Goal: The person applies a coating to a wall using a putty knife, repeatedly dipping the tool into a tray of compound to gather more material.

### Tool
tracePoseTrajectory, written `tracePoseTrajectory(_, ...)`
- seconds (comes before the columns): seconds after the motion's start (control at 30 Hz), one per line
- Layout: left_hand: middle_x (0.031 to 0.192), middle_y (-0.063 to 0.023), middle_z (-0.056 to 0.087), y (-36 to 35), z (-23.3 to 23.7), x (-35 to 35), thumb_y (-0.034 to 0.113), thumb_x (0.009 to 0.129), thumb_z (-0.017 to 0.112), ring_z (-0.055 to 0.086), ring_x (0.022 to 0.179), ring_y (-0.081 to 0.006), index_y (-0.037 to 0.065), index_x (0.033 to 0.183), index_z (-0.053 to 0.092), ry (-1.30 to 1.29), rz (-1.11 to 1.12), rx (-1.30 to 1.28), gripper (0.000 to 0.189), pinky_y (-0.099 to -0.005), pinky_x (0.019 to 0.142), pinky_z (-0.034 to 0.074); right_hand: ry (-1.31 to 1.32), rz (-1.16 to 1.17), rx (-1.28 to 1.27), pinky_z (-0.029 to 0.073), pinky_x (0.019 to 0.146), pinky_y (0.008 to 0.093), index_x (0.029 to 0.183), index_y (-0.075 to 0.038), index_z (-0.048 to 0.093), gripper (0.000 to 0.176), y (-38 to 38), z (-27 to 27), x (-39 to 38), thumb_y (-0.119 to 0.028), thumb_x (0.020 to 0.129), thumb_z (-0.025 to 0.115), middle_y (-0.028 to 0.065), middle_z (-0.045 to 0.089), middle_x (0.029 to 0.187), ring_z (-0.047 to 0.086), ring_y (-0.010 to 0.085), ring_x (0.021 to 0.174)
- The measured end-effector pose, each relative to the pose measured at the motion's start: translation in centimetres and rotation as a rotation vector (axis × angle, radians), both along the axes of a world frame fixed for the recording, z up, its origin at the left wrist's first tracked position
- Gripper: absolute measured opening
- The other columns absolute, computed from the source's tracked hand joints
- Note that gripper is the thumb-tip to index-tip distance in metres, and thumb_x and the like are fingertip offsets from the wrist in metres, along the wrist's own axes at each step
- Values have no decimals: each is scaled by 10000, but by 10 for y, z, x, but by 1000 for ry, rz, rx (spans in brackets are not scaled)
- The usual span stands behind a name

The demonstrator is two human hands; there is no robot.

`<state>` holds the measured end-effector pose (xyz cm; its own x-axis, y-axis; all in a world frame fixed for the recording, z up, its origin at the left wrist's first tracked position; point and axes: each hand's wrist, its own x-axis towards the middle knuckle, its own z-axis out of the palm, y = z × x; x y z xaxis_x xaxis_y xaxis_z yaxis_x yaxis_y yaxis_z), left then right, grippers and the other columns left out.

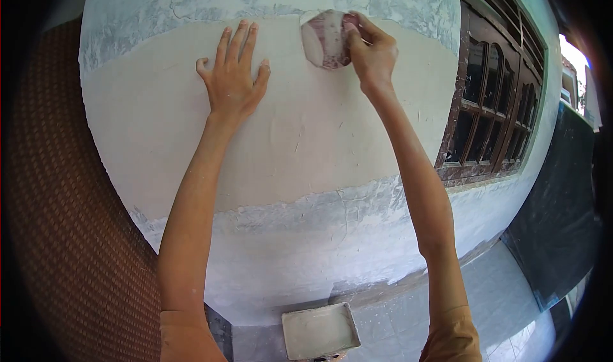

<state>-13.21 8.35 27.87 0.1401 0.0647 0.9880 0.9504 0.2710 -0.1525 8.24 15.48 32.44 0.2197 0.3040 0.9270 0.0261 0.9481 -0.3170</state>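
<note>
Only the head view here, looking up the wall (306,145).

Our left hand (233,74) lies flat on the wall, fingers spread, holding nothing, just bracing. Our right hand (372,52) is clamped on a pad (324,39): fingers curled over its right edge, pressing it against the surface. The pad is reddish and dusted white. It sits high up, right on the line where the smooth cream band meets the patchy grey strip above it, just right of the left hand.

As for progress, we'd guess roughly the middle. The cream band (191,138) runs the full width of the wall at arm height and looks even and matte, apart from a few faint scratches near the centre. The grey strip on top (191,1) and the wide grey zone below (306,247) look rough and blotchy, so by our reckoning those are what's left, and the pad is at the upper border now.

Down on the floor (396,323) a tray (319,330) sits against the foot of the wall, coated pale inside. A brown window (491,106) is off to the right, well apart from both hands.
</note>
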Motion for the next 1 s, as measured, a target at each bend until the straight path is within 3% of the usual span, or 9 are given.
tracePoseTrajectory(0.07,1555,15,297,2,0,1,340,882,530,276,1411,-195,226,1496,322,7,-29,14,658,-569,975,234,140,-180,71,531,824,332,1126,-5,687,335,29,3,19,-182,843,658,204,709,998,706,239,868)
tracePoseTrajectory(0.2,1550,15,311,5,-1,0,335,881,540,281,1410,-194,227,1493,331,15,-61,36,655,-567,972,235,353,22,77,534,662,297,1139,4,681,296,10,2,43,-126,877,638,150,728,916,650,146,685)
tracePoseTrajectory(0.3,1551,14,308,1,0,0,339,883,537,277,1411,-195,224,1496,325,3,-21,11,659,-561,975,231,160,92,0,523,715,311,1121,-30,702,284,9,-7,15,-157,870,659,150,726,881,630,138,708)
tracePoseTrajectory(0.4,1551,16,307,0,0,-2,338,884,535,276,1412,-192,225,1496,325,16,-27,4,657,-558,974,232,138,-199,112,525,631,301,1127,-41,701,276,28,-18,16,-147,879,645,137,726,873,646,148,681)
tracePoseTrajectory(0.53,1549,17,314,4,0,0,331,882,540,283,1408,-193,224,1493,330,16,-45,33,656,-555,970,234,371,-18,-61,531,731,297,1153,-6,677,288,16,-12,40,-122,898,614,165,725,973,674,179,842)
tracePoseTrajectory(0.67,1553,9,306,2,-1,2,340,879,541,279,1410,-205,220,1495,327,4,-37,20,663,-557,970,234,91,-15,75,530,810,338,1155,-7,674,343,14,-7,5,-189,864,667,189,714,1009,698,227,862)
tracePoseTrajectory(0.77,1554,6,302,0,-1,1,344,877,541,275,1412,-207,218,1496,323,8,-17,5,669,-556,970,234,16,4,27,530,800,332,1153,-22,680,330,15,-6,6,-180,863,664,192,715,996,703,232,862)
tracePoseTrajectory(0.87,1554,3,303,2,0,2,341,873,545,276,1412,-205,219,1496,324,10,-38,17,672,-555,970,235,295,-33,-1,538,634,291,1129,-16,693,292,25,3,39,-162,884,629,154,725,875,672,163,687)
tracePoseTrajectory(1.0,1555,-1,299,0,-1,3,340,870,547,269,1416,-204,219,1498,321,-2,-5,0,678,-556,971,234,231,-50,86,524,801,311,1138,-16,686,310,27,21,13,-166,871,642,193,718,966,699,223,854)
